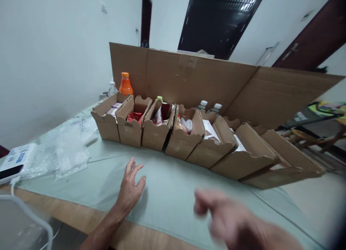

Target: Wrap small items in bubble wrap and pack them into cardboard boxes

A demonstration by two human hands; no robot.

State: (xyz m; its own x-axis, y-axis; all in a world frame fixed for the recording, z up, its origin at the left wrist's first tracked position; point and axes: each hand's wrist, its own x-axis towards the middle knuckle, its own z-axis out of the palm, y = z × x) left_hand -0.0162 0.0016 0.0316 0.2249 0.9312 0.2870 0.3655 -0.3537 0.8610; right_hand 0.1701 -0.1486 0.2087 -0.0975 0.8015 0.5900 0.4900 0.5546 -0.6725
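Note:
My left hand [131,188] hovers over the pale green cloth [162,178] with its fingers apart and nothing in it. At the lower right, my right hand [229,214] is smeared by motion; its fingers look partly curled, and I cannot tell whether they hold anything. Beyond both hands stands a row of several open cardboard boxes. A box with a red packet [135,116] inside is near the left hand's side. Farther along, a box [185,145] holds a clear plastic package. White packets [211,131] stick up in a box to the right of that.
A tall cardboard sheet [194,77] stands behind the boxes. An orange bottle [125,85] and bottles with white caps [202,104] stand between. Crumpled clear bubble wrap [70,145] lies at left beside a white device [18,160] with a cable. A wooden edge [67,214] runs along the front.

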